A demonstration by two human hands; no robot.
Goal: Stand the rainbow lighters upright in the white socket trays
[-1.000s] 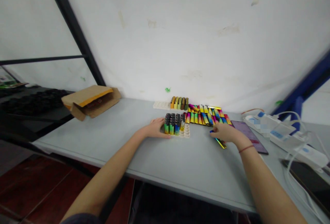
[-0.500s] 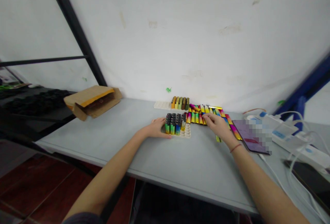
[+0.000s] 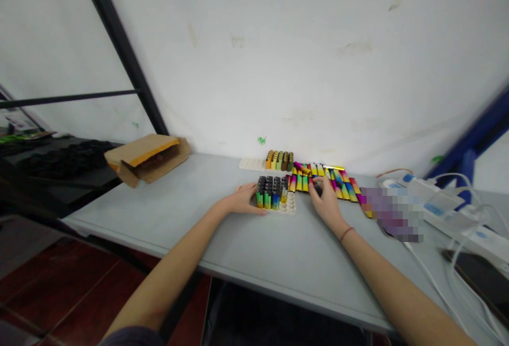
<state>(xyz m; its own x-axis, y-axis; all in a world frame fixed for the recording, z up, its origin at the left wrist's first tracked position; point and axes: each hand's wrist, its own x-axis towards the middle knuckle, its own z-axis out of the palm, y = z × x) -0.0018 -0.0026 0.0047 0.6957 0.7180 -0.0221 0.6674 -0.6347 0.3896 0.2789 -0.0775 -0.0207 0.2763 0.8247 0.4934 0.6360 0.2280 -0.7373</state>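
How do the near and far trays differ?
The near tray holds black-topped pieces, bare slots on its right; the far tray holds orange and brown pieces, bare slots on its left. The left hand curls around the near tray's side; no hand touches the far tray. Both are white, partly filled.

The light is soft and rather even, a little dull; from where it comes, I cannot tell. The wall (image 3: 246,86) and the tabletop (image 3: 254,261) appear pale grey, while the space beneath the tabletop's front edge sinks into near black. Near the back edge, the rainbow metallic cases (image 3: 345,192) give small bright reflections. Their fine details are soft. The wide lens makes the black post (image 3: 123,51) lean strongly. Toward the right edge, blocky pixels cover the tablet (image 3: 393,213).
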